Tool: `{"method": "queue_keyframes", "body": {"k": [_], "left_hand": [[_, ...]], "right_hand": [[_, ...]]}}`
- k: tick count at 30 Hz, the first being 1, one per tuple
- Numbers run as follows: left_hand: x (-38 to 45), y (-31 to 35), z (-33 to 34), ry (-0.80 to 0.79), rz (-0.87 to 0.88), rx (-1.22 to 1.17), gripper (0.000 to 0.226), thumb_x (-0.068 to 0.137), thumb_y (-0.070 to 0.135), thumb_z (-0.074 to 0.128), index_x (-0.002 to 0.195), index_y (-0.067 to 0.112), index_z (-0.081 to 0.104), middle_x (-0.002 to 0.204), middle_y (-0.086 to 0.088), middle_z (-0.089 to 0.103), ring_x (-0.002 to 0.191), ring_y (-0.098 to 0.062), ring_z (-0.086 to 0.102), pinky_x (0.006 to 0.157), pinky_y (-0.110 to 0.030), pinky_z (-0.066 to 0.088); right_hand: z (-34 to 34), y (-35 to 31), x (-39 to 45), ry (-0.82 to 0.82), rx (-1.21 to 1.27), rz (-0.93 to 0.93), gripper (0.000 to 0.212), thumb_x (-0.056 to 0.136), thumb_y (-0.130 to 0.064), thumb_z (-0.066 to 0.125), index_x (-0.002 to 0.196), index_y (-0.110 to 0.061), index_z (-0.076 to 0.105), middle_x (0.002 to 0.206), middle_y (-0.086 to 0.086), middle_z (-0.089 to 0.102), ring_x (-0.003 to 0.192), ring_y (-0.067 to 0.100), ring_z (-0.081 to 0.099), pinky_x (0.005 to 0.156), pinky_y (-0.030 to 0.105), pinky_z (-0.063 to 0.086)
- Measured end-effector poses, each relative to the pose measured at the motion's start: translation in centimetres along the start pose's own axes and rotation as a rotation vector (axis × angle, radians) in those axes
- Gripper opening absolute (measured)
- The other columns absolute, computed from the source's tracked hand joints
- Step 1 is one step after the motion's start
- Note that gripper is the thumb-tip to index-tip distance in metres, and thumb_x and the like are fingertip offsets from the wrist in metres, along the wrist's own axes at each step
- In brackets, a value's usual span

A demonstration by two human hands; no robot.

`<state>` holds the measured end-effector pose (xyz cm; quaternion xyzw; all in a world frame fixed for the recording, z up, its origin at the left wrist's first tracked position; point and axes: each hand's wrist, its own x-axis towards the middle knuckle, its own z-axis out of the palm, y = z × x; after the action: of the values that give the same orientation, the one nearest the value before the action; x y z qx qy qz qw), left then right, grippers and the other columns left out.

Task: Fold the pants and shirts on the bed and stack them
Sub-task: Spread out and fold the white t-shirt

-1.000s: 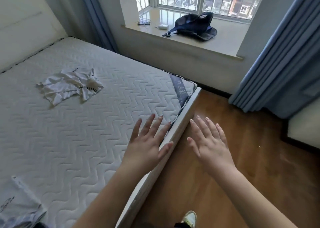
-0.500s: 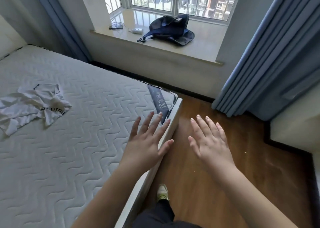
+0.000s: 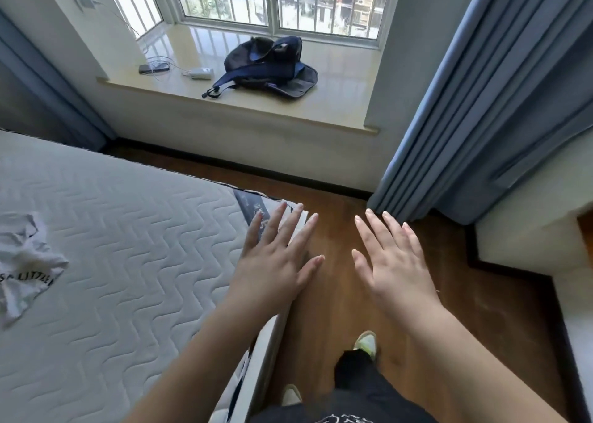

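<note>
both hands are held out flat with the fingers spread and straight, and they hold nothing. the left hand [image 3: 277, 264] is above the corner of the bed [image 3: 134, 230], its fingers over the mattress edge, but i cannot tell if it touches the mattress or only floats over it. the right hand [image 3: 393, 262] is above the wooden floor [image 3: 337, 294], apart from the bed. a crumpled white shirt [image 3: 24, 262] lies on the mattress at the far left, well apart from both hands; the picture edge cuts it, and its black letters are only partly readable. no pants can be seen on the visible part of the bed. on the window sill [image 3: 337, 101] lie a dark bag [image 3: 269, 66], a phone [image 3: 153, 68] and a small white charger [image 3: 200, 73] with thin cables. a blue curtain [image 3: 481, 101] hangs at the right. below, a dark trouser leg [image 3: 356, 381] and a shoe [image 3: 365, 342] of the person show; a second shoe is mostly hidden.
</note>
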<state>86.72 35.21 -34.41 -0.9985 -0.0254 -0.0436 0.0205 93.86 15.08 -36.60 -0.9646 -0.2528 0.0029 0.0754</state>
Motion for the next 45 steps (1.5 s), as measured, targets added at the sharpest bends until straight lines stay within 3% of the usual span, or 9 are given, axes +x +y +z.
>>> {"method": "queue_keyframes", "body": {"k": [3, 8, 16, 24, 29, 33, 36, 42, 45], "left_hand": [[5.1, 1.3, 0.8, 0.041, 0.002, -0.003, 0.061, 0.098, 0.059, 0.022, 0.151, 0.031, 0.033, 0.158, 0.001, 0.029, 0.15, -0.02, 0.014, 0.12, -0.045, 0.004], [14.0, 3.0, 2.0, -0.027, -0.09, 0.036, 0.065, 0.095, 0.061, 0.011, 0.153, 0.033, 0.024, 0.161, 0.002, 0.021, 0.15, -0.019, 0.004, 0.119, -0.045, 0.002], [22.6, 4.8, 3.2, -0.024, -0.266, -0.02, 0.063, 0.096, 0.057, 0.024, 0.151, 0.029, 0.032, 0.158, 0.001, 0.03, 0.148, -0.018, 0.018, 0.116, -0.049, 0.016], [28.9, 0.3, 6.5, -0.073, -0.378, -0.016, 0.062, 0.095, 0.056, 0.025, 0.15, 0.029, 0.035, 0.158, 0.0, 0.031, 0.148, -0.022, 0.021, 0.116, -0.048, 0.014], [33.8, -5.5, 8.1, -0.086, -0.476, -0.001, 0.064, 0.097, 0.057, 0.017, 0.154, 0.03, 0.024, 0.162, 0.001, 0.02, 0.151, -0.02, 0.009, 0.119, -0.05, 0.007], [36.7, -9.7, 8.2, -0.091, -0.539, -0.011, 0.064, 0.097, 0.057, 0.011, 0.156, 0.032, 0.015, 0.164, 0.002, 0.011, 0.151, -0.019, 0.001, 0.12, -0.046, 0.0], [38.7, -12.5, 7.7, -0.079, -0.575, 0.019, 0.064, 0.097, 0.055, 0.013, 0.155, 0.028, 0.02, 0.164, 0.002, 0.012, 0.151, -0.02, 0.001, 0.12, -0.048, 0.002], [43.3, -16.8, 9.0, -0.121, -0.724, 0.032, 0.063, 0.098, 0.055, 0.012, 0.156, 0.03, 0.013, 0.164, 0.003, 0.003, 0.15, -0.019, -0.009, 0.119, -0.045, -0.009], [46.0, -18.7, 10.0, -0.147, -0.816, 0.053, 0.063, 0.098, 0.054, 0.013, 0.156, 0.03, 0.017, 0.164, 0.001, 0.01, 0.151, -0.021, -0.002, 0.118, -0.044, -0.006]], "right_hand": [[0.3, 3.0, 4.1, 0.012, 0.025, 0.014, 0.057, 0.103, -0.046, 0.031, 0.156, -0.028, 0.022, 0.163, -0.005, 0.019, 0.151, 0.017, 0.009, 0.122, 0.038, -0.004], [0.0, 8.6, 11.2, -0.035, 0.03, -0.024, 0.062, 0.101, -0.056, 0.023, 0.157, -0.031, 0.015, 0.164, -0.007, 0.011, 0.152, 0.016, 0.002, 0.121, 0.037, -0.009], [-0.1, 14.0, 21.5, -0.091, 0.024, -0.102, 0.059, 0.102, -0.051, 0.02, 0.157, -0.03, 0.017, 0.164, -0.006, 0.013, 0.152, 0.017, 0.007, 0.122, 0.039, -0.005], [1.5, 12.1, 32.2, -0.116, 0.05, -0.216, 0.065, 0.096, -0.051, 0.016, 0.156, -0.027, 0.019, 0.163, -0.005, 0.015, 0.151, 0.02, 0.012, 0.122, 0.044, 0.002], [3.0, 9.4, 40.8, -0.125, -0.05, -0.366, 0.062, 0.098, -0.052, 0.01, 0.156, -0.032, -0.003, 0.164, -0.009, -0.008, 0.151, 0.016, -0.009, 0.12, 0.041, -0.012], [2.7, 7.3, 46.7, -0.11, -0.055, -0.411, 0.061, 0.102, -0.051, 0.021, 0.157, -0.032, 0.0, 0.163, -0.01, -0.008, 0.151, 0.016, -0.01, 0.12, 0.041, -0.014], [2.9, 5.7, 50.6, -0.114, -0.05, -0.46, 0.061, 0.101, -0.053, 0.013, 0.156, -0.033, -0.005, 0.16, -0.014, -0.016, 0.149, 0.014, -0.017, 0.119, 0.04, -0.017], [5.0, 2.2, 59.2, -0.106, -0.068, -0.509, 0.063, 0.099, -0.051, 0.011, 0.157, -0.028, 0.013, 0.164, -0.01, 0.01, 0.152, 0.018, 0.004, 0.121, 0.045, -0.005], [6.4, 0.5, 64.3, -0.129, -0.067, -0.575, 0.062, 0.099, -0.05, 0.015, 0.156, -0.026, 0.022, 0.162, -0.007, 0.021, 0.151, 0.02, 0.013, 0.121, 0.045, -0.003]]}}
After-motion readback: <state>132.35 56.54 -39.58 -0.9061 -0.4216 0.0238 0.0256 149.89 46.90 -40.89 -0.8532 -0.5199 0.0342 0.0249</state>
